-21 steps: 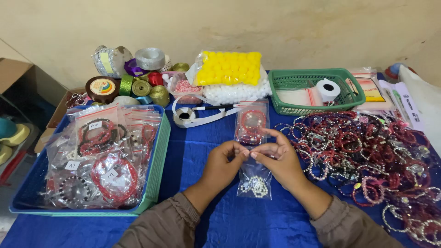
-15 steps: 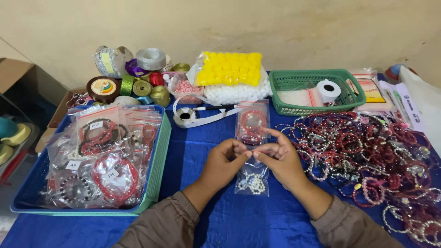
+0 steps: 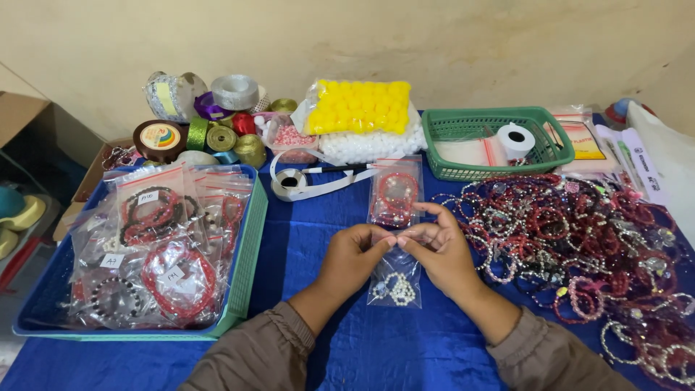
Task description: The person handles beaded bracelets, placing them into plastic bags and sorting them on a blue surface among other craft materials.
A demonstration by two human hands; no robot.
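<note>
Both hands meet at the table's centre: the left hand (image 3: 352, 257) and right hand (image 3: 440, 250) pinch the top edge of a small clear bag (image 3: 396, 281) holding a white bead bracelet. At 9 o'clock a blue tray (image 3: 245, 271) already holds many bagged bracelets; at 3 o'clock a large loose bracelet pile (image 3: 579, 239) remains unbagged. A green basket (image 3: 557, 156) at 1 o'clock holds empty bags and tape.

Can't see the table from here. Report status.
Left hand and right hand pinch one small clear bag, white beads inside. Red-bracelet bag lies just beyond. Nothing blocking.
</note>
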